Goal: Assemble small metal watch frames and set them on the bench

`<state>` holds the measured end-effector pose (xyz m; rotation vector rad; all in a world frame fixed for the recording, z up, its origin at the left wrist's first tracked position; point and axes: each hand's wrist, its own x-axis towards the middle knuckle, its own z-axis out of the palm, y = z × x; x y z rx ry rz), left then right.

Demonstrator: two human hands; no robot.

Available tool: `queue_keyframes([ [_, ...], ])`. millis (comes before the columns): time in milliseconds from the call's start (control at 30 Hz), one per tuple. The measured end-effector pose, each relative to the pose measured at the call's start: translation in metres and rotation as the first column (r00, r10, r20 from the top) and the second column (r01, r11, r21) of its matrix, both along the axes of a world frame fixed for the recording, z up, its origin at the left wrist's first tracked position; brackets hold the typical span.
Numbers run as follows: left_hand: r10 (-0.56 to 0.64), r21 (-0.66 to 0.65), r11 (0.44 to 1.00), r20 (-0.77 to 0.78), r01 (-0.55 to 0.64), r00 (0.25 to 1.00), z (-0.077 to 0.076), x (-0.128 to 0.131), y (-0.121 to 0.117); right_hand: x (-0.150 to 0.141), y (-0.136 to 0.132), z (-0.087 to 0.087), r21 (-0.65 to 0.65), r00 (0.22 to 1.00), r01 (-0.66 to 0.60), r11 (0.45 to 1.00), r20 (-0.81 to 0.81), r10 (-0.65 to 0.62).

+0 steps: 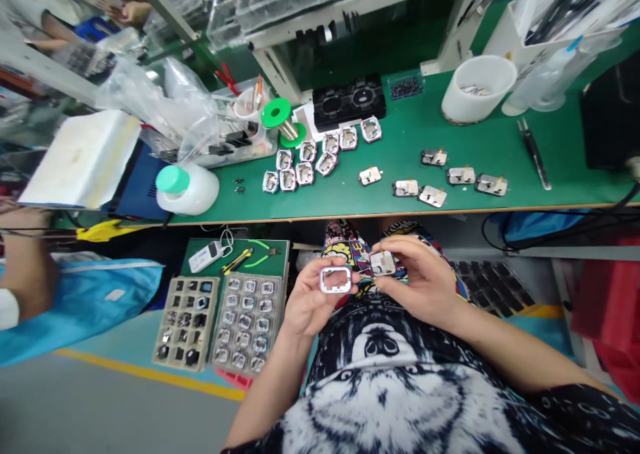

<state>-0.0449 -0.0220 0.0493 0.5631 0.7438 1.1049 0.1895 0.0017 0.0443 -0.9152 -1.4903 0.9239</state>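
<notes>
My left hand (311, 301) is closed on a small white rectangular frame (335, 279), held up over my lap below the bench edge. My right hand (419, 277) pinches a small metal plate part (383, 263) right beside that frame, almost touching it. On the green bench (400, 154) above, several more white frames (306, 164) lie in a cluster. A row of metal plate parts (433, 195) lies to their right.
Two trays of small parts (223, 321) stand low at my left, with cutters and a white device behind them. A white bottle with a green cap (186, 189), a green solder spool (278, 115), a white cup (477, 87), tweezers (534, 153). Another person's arm (25, 267) at far left.
</notes>
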Motion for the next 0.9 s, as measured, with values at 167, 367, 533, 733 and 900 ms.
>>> queue_keyframes([
  [167,0.028,0.086,0.996,-0.078,-0.021,0.997,0.007,-0.011,0.011,0.002,0.011,0.006,-0.019,0.993,0.047,0.999,0.111,-0.044],
  [367,0.393,0.439,0.886,-0.540,-0.149,0.745,0.023,-0.056,0.052,0.016,0.054,0.039,0.117,0.924,0.040,0.992,0.375,-0.081],
  [533,0.645,0.651,0.756,-0.759,0.068,0.086,0.032,-0.106,0.099,0.028,0.112,0.055,0.248,0.731,0.150,0.957,0.624,-0.277],
  [733,0.523,0.435,0.841,-0.806,0.320,-0.278,0.040,-0.138,0.132,0.028,0.151,0.050,0.278,0.558,0.222,0.935,0.750,-0.355],
  [900,0.509,0.384,0.842,-0.796,0.378,-0.327,0.043,-0.136,0.137,0.028,0.159,0.041,0.290,0.470,0.250,0.924,0.797,-0.378],
])
